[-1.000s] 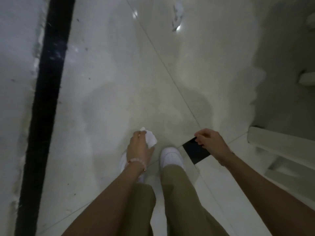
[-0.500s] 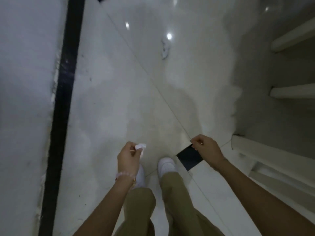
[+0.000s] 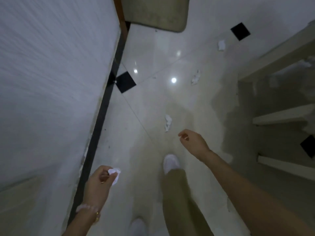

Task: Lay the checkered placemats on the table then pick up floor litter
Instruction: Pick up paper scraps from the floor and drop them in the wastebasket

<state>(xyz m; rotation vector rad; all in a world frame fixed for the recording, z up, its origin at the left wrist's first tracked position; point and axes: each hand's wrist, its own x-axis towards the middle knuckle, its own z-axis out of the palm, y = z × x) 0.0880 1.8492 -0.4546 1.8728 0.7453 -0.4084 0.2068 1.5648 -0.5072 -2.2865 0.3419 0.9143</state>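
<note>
1. Low in the frame, left of centre, the left hand (image 3: 100, 180) is curled shut around a crumpled white paper wad (image 3: 114, 174); the wad pokes out past the thumb and fingertips, and a thin stick-like sliver lies across the fingers. A pale beaded bracelet (image 3: 86, 208) sits on that wrist.
2. Right of centre, the right hand (image 3: 192, 142) hangs over the floor with its fingers loosely curled, thumb and forefinger pinched on a small thin stick; nothing larger shows in it.
3. Just above and left of the right hand, a torn white paper scrap (image 3: 168, 123) lies on the glossy pale tiled floor (image 3: 150, 103), apart from the fingers.
4. Further up, right of centre, a second scrap (image 3: 195, 78) lies near two bright light reflections, and a third scrap (image 3: 221, 45) lies in the upper right beside a black inset tile (image 3: 240, 31).
5. Another black inset tile (image 3: 125, 82) sits at the foot of the white wall (image 3: 51, 74) that fills the left side, with a dark baseboard strip (image 3: 95, 133) running diagonally along it.
6. At the top centre, a beige mat (image 3: 155, 12) lies on the floor.
7. Along the right edge, pale furniture bars (image 3: 281, 114) stand in shadow; a further white bit shows at the far right among them, too blurred to identify.
8. No bin, bag or other container appears, and no placemats or tabletop are in view.
9. At the bottom centre, two white shoes (image 3: 171, 163) and khaki trouser legs (image 3: 177, 198) are visible, the right foot ahead of the left.
</note>
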